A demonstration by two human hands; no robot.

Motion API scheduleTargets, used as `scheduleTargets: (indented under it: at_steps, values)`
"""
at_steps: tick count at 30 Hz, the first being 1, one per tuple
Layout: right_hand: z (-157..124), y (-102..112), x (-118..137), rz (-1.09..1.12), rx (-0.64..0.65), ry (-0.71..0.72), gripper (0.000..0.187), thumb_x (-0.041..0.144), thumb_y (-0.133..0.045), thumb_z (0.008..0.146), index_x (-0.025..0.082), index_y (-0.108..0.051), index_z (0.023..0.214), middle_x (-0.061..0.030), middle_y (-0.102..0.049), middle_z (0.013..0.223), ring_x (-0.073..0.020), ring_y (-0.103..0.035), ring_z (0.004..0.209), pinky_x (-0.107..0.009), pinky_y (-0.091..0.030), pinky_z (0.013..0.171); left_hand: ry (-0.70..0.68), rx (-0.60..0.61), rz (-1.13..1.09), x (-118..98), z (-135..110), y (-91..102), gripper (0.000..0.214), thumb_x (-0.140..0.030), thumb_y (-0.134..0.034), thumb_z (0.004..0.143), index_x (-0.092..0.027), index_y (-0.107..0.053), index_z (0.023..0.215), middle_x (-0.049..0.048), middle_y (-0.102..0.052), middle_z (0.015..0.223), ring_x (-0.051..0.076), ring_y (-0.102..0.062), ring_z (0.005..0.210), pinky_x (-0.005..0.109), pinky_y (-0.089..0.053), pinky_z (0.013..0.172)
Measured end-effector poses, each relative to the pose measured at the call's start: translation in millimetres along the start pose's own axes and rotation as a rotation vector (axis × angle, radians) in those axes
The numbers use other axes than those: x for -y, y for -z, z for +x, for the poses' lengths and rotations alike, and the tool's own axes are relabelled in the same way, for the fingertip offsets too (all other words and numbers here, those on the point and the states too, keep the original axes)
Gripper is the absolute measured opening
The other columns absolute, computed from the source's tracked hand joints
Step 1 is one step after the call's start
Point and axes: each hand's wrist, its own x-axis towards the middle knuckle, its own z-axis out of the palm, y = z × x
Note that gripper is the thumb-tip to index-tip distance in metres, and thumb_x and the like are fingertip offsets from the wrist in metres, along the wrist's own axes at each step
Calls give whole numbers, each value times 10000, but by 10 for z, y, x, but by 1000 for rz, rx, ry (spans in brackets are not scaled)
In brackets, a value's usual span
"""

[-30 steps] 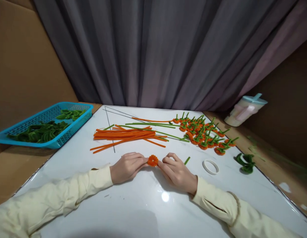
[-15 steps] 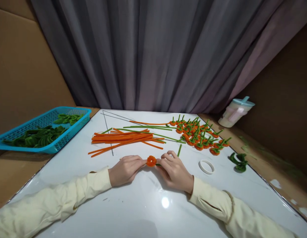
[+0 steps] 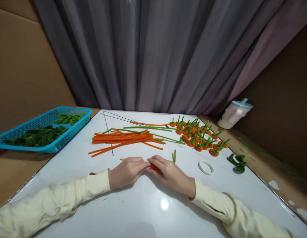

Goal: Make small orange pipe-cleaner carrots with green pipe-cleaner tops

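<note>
Near the middle of the white table, my right hand (image 3: pixel 169 170) curls its fingers over a small orange pipe-cleaner flower (image 3: pixel 154 167), covering most of it. My left hand (image 3: pixel 130 171) is closed, its fingertips pinched at the flower's left edge and meeting the right fingertips. Behind the left knuckles pokes the end of a thin pale stick (image 3: pixel 122 159); whether the hand holds it is hidden. A short green pipe-cleaner piece (image 3: pixel 174 156) shows just beyond the right hand. Further off lies a bundle of orange pipe cleaners (image 3: pixel 122 138).
At the right back stand several orange flowers with green stems (image 3: pixel 198 140). A white ring (image 3: pixel 205 167) and curled green pieces (image 3: pixel 238 163) lie right. A blue basket (image 3: pixel 59 143) of green pieces sits left. A lidded cup (image 3: pixel 233 114) stands far right, and long green strips (image 3: pixel 148 127) lie behind.
My right fingers have closed over the orange flower, which showed its face between my hands before. The green piece by the right hand appears shifted left and nearer.
</note>
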Motion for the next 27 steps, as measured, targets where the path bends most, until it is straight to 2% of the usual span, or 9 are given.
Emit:
scheduleTargets:
  at_steps: [3,5,7,10,14,19,23,27]
  values:
    - [48,40,-40,93,-14,-12,147,229,-492,884,168,-541,1008,-74,-585,927,-160,-575,822,-276,-494,730,314,137,-230,-42,152,235,233,-313,-444,895,-156,-609,945,39,-656,875,146,-597,782,240,-456,713]
    - [87,67,-78,101,-15,-4,129,226,-522,868,165,-551,978,-71,-592,907,-159,-573,808,-276,-492,723,508,236,-385,-38,257,407,378,-377,-337,926,-139,-622,856,26,-658,779,133,-593,717,216,-447,647]
    - [130,74,-130,89,-8,13,117,222,-538,860,160,-556,956,-71,-593,899,-159,-569,798,-278,-491,719,598,380,-502,-8,339,523,418,-407,-321,922,-129,-623,838,29,-671,756,122,-589,656,196,-428,579]
    - [187,41,-229,70,-11,64,126,238,-528,869,156,-553,961,-77,-585,914,-158,-568,803,-282,-492,722,568,461,-499,64,415,544,296,-367,-453,869,-127,-627,870,21,-672,698,103,-558,578,167,-373,504]
    - [221,-25,-333,47,-109,136,204,280,-518,877,146,-530,1031,-100,-573,971,-166,-568,848,-286,-490,738,504,487,-425,171,492,433,205,-264,-489,836,-126,-625,904,2,-653,613,85,-515,500,153,-358,481]
    - [182,-83,-305,50,-143,103,156,256,-457,902,154,-572,929,-55,-575,823,-132,-545,712,-235,-470,644,390,497,-343,224,528,406,155,-164,-482,817,-139,-635,817,-26,-617,553,79,-554,530,138,-396,554]
    - [152,-103,-239,58,-108,78,163,261,-484,880,149,-596,918,-51,-577,804,-125,-533,680,-223,-449,617,359,506,-303,167,507,441,163,-157,-480,821,-146,-625,747,-44,-557,506,69,-524,497,130,-373,531]
    - [175,-83,-211,142,-53,-33,192,312,-539,853,150,-631,901,-35,-599,768,-115,-518,646,-220,-418,602,347,473,-236,92,502,448,188,-137,-474,815,-144,-613,688,-40,-541,505,68,-487,479,142,-325,490]
